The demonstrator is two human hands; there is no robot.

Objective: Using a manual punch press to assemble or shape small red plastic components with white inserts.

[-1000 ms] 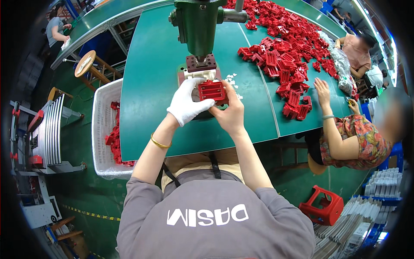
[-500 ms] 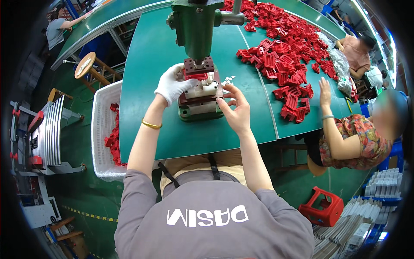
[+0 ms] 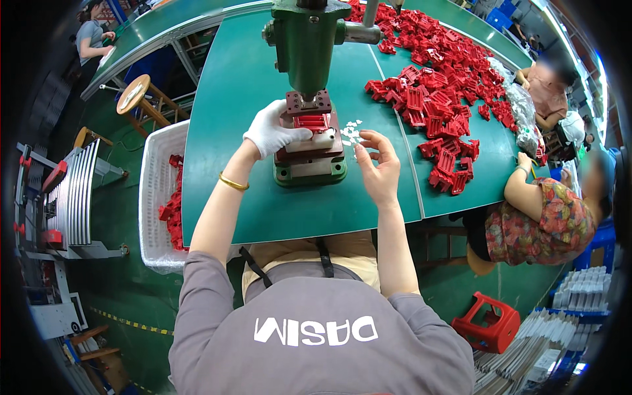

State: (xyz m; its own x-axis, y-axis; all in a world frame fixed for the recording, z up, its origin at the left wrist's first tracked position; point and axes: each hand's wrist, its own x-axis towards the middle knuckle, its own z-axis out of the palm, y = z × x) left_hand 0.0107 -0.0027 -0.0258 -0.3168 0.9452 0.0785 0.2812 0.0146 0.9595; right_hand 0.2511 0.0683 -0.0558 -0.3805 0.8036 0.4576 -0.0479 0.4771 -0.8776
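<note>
A green hand press [image 3: 306,52] stands before me on the green table, with a dark red slotted block [image 3: 308,101] under its ram. Below that block, a red plastic part [image 3: 311,122] sits in the fixture, beside a white holder [image 3: 321,141]. My left hand [image 3: 273,131], in a white glove, is closed around the left end of the red part, thumb in front; its other fingers are partly hidden. My bare right hand [image 3: 380,172] is to the right of the press, thumb and curled fingers apart. Small white pieces [image 3: 350,130] lie scattered just beyond its fingertips.
A large heap of red plastic parts [image 3: 431,92] covers the table's right side, with clear plastic bags [image 3: 525,122] along it. A white crate [image 3: 151,197] of red parts stands on the left. A co-worker [image 3: 546,217] sits at right, near a red stool [image 3: 486,324].
My right hand has drawn back to the right, away from the fixture. My left hand stays at the press, and the red part shows more fully. The co-worker's arm has lowered.
</note>
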